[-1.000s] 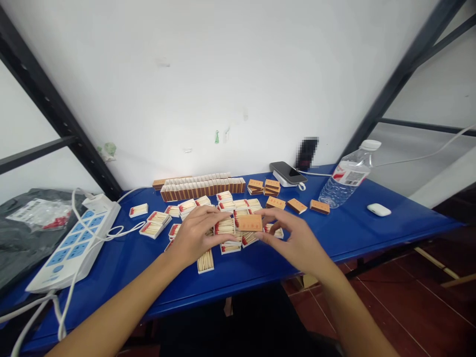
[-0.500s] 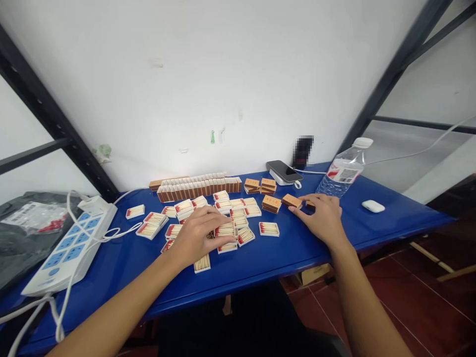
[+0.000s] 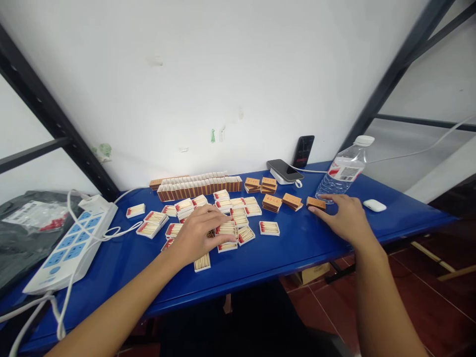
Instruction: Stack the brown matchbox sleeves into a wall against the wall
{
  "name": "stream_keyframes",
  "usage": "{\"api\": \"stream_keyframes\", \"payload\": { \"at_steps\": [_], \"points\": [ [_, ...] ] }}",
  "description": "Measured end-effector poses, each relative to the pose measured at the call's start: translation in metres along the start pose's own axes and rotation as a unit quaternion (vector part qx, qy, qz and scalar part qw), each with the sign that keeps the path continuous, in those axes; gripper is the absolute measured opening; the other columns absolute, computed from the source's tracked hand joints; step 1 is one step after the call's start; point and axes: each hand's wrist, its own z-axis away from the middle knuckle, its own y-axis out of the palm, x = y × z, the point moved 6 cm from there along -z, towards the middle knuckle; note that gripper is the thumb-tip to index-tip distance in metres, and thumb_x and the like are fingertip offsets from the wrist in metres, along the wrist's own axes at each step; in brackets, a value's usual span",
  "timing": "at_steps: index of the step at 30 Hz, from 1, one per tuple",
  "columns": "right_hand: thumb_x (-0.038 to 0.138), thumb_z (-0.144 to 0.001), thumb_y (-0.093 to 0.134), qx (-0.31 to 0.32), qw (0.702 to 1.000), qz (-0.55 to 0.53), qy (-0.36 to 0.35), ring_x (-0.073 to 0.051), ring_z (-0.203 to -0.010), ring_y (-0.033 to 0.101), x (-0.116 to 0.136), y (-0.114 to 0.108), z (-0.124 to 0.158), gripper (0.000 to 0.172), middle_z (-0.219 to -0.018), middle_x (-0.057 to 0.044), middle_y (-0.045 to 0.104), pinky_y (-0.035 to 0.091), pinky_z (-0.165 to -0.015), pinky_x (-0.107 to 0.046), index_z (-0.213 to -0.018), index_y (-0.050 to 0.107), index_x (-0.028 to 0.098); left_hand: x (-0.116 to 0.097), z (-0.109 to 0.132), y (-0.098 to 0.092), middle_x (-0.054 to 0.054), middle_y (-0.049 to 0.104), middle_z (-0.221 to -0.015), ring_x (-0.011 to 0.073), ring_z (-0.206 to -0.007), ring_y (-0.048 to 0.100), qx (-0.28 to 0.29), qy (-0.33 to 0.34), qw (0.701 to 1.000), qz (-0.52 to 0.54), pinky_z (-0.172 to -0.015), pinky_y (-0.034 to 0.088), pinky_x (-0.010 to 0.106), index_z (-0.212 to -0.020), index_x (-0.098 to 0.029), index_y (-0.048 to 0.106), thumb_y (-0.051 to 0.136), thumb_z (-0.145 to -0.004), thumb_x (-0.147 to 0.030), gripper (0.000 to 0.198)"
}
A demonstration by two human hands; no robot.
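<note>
My left hand (image 3: 203, 230) pinches an open matchbox tray (image 3: 226, 228) full of red-tipped matches, thumb in front and fingers behind. It is held over a cluster of similar match-filled trays (image 3: 239, 215), some hidden under the hand. My right hand (image 3: 344, 218) has its thumb at the front and its forefinger at the back of an orange-brown matchbox (image 3: 316, 203) on the right. Left of that lie a slightly askew matchbox stack (image 3: 292, 201) and another stack (image 3: 272, 203). One match-filled tray (image 3: 269, 228) lies apart, between the hands.
Rows of upright brown-sided pieces with white tops (image 3: 201, 188) stand by the wall. Two small matchbox stacks (image 3: 260, 185) sit beside them. A phone on a white block (image 3: 285, 171), a water bottle (image 3: 344, 168) and a white case (image 3: 374, 205) are right; a power strip (image 3: 70, 243) is left.
My right hand has moved right, off the askew matchbox stack and onto the rightmost matchbox, which now shows more fully. My left hand has stayed in place with its tray.
</note>
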Motion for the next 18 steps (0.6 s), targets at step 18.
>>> {"api": "stream_keyframes", "payload": {
  "at_steps": [18],
  "points": [
    [0.059, -0.076, 0.075, 0.041, 0.994, -0.083, 0.058, -0.035, -0.088, 0.067, 0.002, -0.013, -0.003, 0.041, -0.092, -0.015, 0.075, 0.050, -0.078, -0.048, -0.091, 0.073, 0.020, 0.000, 0.001, -0.016, 0.008, 0.078, -0.098, 0.0253, -0.099, 0.069, -0.054, 0.006, 0.998, -0.038, -0.090, 0.057, 0.047, -0.116, -0.022, 0.073, 0.081, -0.086, -0.037, 0.035]
  ]
}}
